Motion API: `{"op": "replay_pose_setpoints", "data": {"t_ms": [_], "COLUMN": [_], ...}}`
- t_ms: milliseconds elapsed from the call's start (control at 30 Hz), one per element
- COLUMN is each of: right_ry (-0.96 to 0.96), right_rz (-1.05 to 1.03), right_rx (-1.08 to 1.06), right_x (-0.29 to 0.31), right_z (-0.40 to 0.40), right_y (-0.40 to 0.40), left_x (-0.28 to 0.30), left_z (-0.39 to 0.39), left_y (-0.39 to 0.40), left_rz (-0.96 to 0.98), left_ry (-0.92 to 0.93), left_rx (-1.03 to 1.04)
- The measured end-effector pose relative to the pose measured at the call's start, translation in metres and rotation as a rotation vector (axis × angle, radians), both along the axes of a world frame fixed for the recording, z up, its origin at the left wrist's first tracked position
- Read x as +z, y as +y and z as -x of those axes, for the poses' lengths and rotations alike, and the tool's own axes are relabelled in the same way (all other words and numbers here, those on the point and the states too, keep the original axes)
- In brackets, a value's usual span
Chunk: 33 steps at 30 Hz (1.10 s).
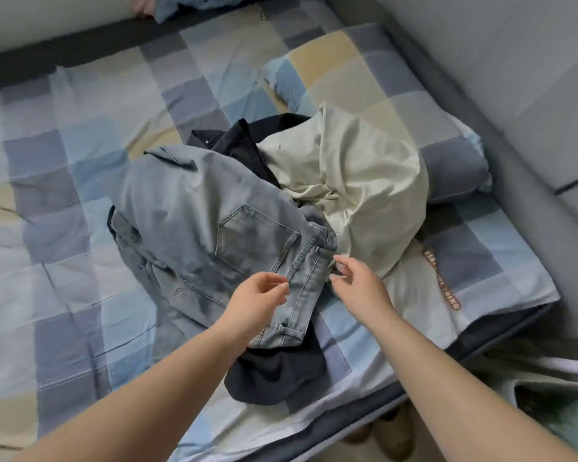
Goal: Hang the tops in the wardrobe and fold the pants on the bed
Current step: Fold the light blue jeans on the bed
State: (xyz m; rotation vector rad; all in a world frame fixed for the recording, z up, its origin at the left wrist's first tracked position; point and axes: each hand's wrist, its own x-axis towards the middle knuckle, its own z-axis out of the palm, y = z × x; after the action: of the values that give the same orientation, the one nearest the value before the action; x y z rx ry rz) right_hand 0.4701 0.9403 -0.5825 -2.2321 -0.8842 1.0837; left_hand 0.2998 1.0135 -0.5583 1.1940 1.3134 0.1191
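A heap of clothes lies on the bed (64,228). On top are crumpled light blue jeans (194,208), back pocket up, with the waistband toward me. A pale green garment (357,175) is piled to their right, and a dark navy garment (274,371) shows under the heap at its front and back. My left hand (257,301) hovers over the jeans' waistband, fingers loosely curled, holding nothing. My right hand (357,281) reaches to the waistband's right end by a belt loop, fingers relaxed and apart; no grip shows.
A checked blue, grey and beige quilt covers the bed. A matching pillow (397,105) lies at the head, against a grey padded headboard (514,78). The bed's edge runs at the lower right, with slippers (394,438) on the floor. More blue clothing (187,5) lies at the top edge.
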Motion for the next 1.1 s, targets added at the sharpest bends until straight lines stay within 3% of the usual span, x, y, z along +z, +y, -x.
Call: {"op": "replay_pose_setpoints", "data": {"t_ms": [33, 100, 200, 433, 533, 733, 900, 967, 1100], "right_ry": [-0.053, -0.142, -0.220, -0.511, -0.355, 0.231, 0.539, 0.520, 0.124], "right_rz": [0.004, 0.023, 0.029, 0.130, 0.040, -0.247, -0.408, -0.413, -0.418], "right_rx": [0.051, 0.151, 0.275, 0.438, 0.432, 0.081, 0.240, 0.420, 0.665], "right_x": [-0.002, -0.083, -0.115, -0.132, -0.104, -0.020, 0.073, 0.109, 0.190], "right_z": [-0.002, -0.029, -0.041, -0.045, -0.025, -0.003, 0.018, 0.027, 0.050], "right_y": [0.008, 0.044, 0.075, 0.109, 0.107, 0.108, 0.113, 0.115, 0.125], "left_x": [0.001, -0.075, -0.101, -0.121, -0.104, -0.046, 0.035, 0.071, 0.152], "left_z": [-0.001, -0.030, -0.044, -0.064, -0.061, -0.041, -0.014, 0.001, 0.034], "left_y": [-0.001, 0.018, 0.029, 0.038, 0.036, 0.028, 0.044, 0.053, 0.067], "left_rz": [-0.027, -0.068, -0.115, -0.227, -0.327, -0.465, -0.512, -0.567, -0.676], "left_ry": [0.028, 0.059, 0.060, 0.051, 0.035, -0.110, -0.243, -0.223, -0.176], "left_rx": [-0.016, -0.067, -0.114, -0.154, -0.219, -0.149, 0.033, 0.057, 0.051]}}
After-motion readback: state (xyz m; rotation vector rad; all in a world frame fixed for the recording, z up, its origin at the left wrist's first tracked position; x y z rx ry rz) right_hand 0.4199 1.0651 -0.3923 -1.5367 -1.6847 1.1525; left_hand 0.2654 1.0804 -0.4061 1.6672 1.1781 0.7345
